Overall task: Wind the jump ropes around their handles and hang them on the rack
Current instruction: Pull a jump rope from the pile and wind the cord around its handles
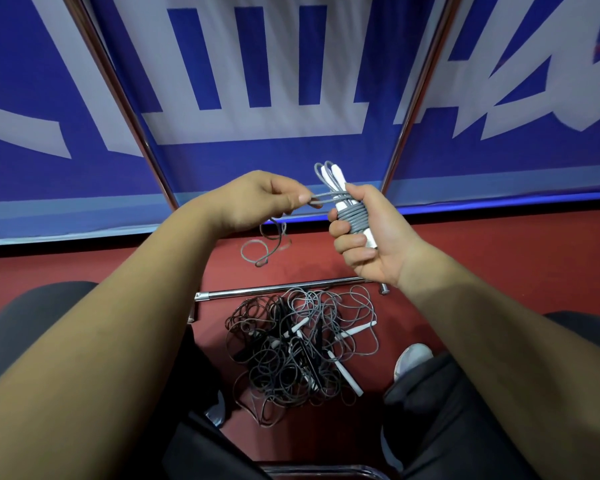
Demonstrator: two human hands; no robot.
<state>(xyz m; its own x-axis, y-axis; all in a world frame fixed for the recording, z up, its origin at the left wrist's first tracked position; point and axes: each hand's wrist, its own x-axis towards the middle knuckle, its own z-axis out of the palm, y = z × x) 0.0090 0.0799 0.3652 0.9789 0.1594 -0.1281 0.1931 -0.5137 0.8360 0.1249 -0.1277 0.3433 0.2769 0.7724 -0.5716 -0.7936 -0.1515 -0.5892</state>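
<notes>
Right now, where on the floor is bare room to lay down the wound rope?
Bare red floor lies right of the right hand holding the wound rope, below the banner; another patch lies left of the left forearm. Crowded: the tangled pile on the near side of the metal bar, and the rope's dangling loop beyond it.

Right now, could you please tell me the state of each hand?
Left hand: closed, pinching a strand of the grey rope.
Right hand: closed round the white handles, with rope coiled on them.
</notes>
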